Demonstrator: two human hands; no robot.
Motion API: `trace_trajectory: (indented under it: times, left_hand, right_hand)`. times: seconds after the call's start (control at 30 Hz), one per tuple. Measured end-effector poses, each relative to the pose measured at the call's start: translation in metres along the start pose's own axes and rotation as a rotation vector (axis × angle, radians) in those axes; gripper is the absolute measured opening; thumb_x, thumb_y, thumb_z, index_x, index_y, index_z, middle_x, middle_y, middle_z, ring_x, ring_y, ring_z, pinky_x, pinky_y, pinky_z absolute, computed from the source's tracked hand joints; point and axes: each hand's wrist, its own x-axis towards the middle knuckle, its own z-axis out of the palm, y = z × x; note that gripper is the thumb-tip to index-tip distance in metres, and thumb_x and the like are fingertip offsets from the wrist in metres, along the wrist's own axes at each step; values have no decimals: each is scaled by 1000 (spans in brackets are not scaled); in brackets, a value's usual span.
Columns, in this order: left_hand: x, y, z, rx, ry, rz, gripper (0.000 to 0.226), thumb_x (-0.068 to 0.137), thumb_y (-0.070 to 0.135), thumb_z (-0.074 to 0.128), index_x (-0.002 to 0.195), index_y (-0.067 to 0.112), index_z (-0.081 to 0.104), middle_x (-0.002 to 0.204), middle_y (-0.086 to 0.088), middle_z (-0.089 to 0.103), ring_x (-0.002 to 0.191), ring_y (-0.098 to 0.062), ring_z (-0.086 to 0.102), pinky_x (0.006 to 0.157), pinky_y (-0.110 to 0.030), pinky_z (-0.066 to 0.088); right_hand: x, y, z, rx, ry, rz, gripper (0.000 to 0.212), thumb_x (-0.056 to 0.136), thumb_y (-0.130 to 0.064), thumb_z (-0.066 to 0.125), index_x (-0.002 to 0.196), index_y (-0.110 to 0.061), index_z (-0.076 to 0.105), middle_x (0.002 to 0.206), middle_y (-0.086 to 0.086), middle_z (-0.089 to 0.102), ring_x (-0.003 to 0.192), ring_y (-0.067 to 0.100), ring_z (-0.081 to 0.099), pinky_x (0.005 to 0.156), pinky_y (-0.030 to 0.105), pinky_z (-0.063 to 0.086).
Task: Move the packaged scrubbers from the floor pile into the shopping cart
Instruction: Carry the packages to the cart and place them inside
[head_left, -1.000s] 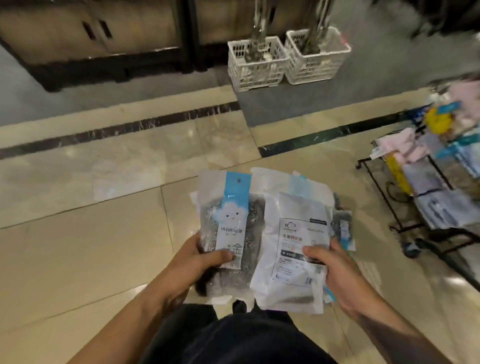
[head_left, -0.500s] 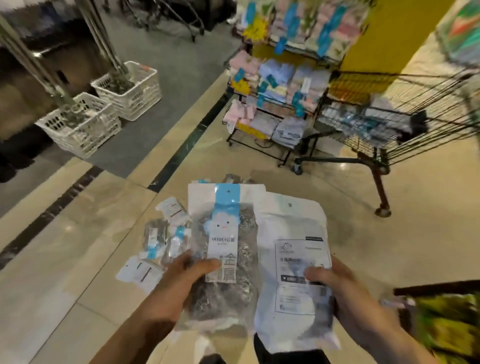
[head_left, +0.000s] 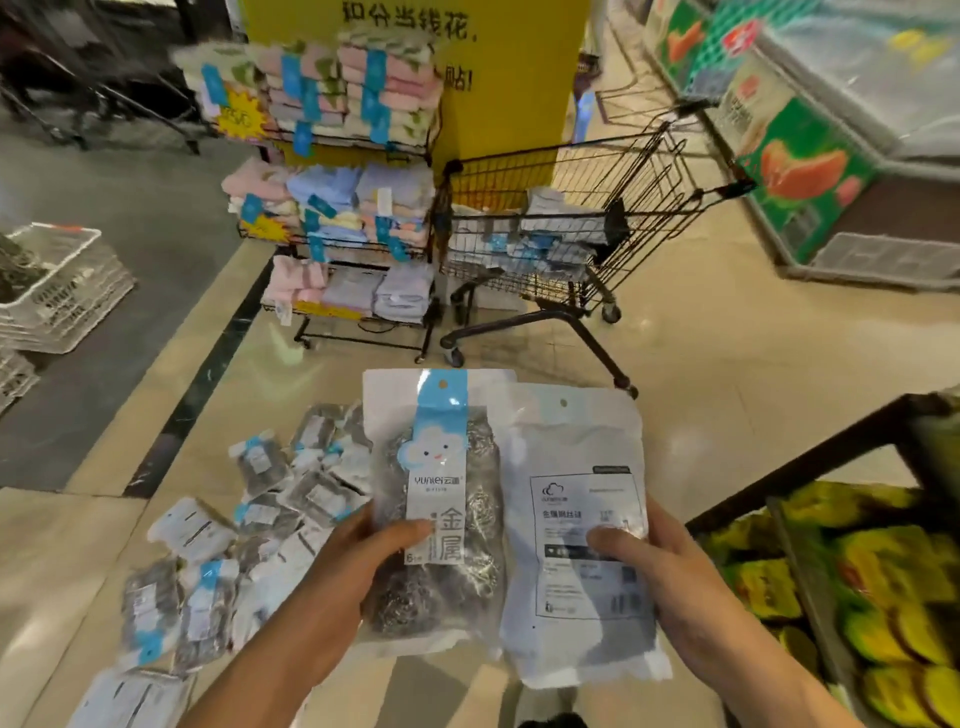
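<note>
— On the far left, what sits on the grey floor?
— A white plastic crate (head_left: 62, 291) with something dark in it, too blurred to name. Right of it, a wire rack (head_left: 353, 244) holds stacked folded cloths.
— And the shopping cart (head_left: 582, 208)?
— Just beside the rack, in front of a yellow pillar (head_left: 498, 104). Pale packets lie in its basket.
— Where are the packaged scrubbers?
— A floor pile (head_left: 249, 540) spreads over the tiles at lower left. The left hand (head_left: 343, 577) grips a front-facing scrubber pack (head_left: 441, 519), thumb pressed on its label, fingers hidden behind. The right hand (head_left: 670, 587) holds a back-facing scrubber pack (head_left: 576, 519), thumb on the print, fingers curled behind. The packs overlap slightly, well short of the cart.
— Far right?
— A dark bin (head_left: 857, 571) of yellow-green packets.
</note>
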Motion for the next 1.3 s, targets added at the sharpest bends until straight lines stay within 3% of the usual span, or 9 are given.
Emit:
trace_trajectory:
  times: [0.17,0.37,0.57,0.67,0.83,0.97,1.1,1.17,1.3]
  left_hand:
    - [39,15,86,9,-83,-23,64,60,18,92,121,14,72,114,-6,81,102,-22,78,96,-42,55]
    - [109,49,125,-17,-117,-27,52,70,10,80,121,10,72,115,-11,80,101,-27,78,77,-33,64]
    - [214,101,132,16,-110,-48,60,69,10,85,127,14,69,116,-9,80,103,-25,78,95,-45,59]
    - [258,134,137,-1,-138,-48,53,69,12,81,121,12,70,111,-10,81,97,-22,79,83,-35,59]
    - [329,185,145,-7,-181,-66,115,25,47,103,130,14,68,120,-7,79,114,-26,74,113,-50,46]
    - [383,217,163,28,-203,-56,112,23,46,103,125,14,70,117,-8,80,106,-24,78,95,-41,54]
    - [438,247,188,28,-224,-19,79,51,31,91,125,14,70,115,-9,80,91,-19,80,66,-25,59]
    - [468,261,203,-3,-203,-15,68,61,23,92,125,16,71,117,-9,80,97,-22,80,80,-34,60]
    - [538,292,237,-15,-96,41,87,48,35,100,126,17,67,121,-15,77,110,-35,75,94,-49,56]
  right_hand:
    - [32,-30,-81,50,79,31,45,88,0,72,129,-19,64,110,13,81,95,39,78,93,59,59]
    - [106,-74,-103,40,124,67,40,87,0,72,123,-17,66,105,11,82,93,38,79,94,61,59]
    - [208,-130,-89,27,116,98,40,86,-7,75,123,-20,66,105,11,81,95,38,78,94,62,59]
    - [252,-163,-79,18,150,111,37,88,-6,75,121,-21,67,101,10,82,89,35,80,88,59,62]
    - [307,-214,-76,52,146,116,37,89,-3,73,121,-20,66,102,9,82,91,34,79,89,56,62]
    - [350,-244,-83,87,168,105,36,88,-1,72,120,-17,68,103,12,82,93,37,79,89,55,62]
    - [403,-275,-97,112,170,111,33,90,-1,68,121,-14,68,107,15,80,100,44,75,97,68,55]
    - [437,-294,-109,133,152,117,35,90,1,65,122,-14,69,110,16,80,103,46,74,99,69,53]
    - [517,-345,-133,130,73,119,39,89,0,65,124,-17,71,115,16,79,107,45,73,103,67,52]
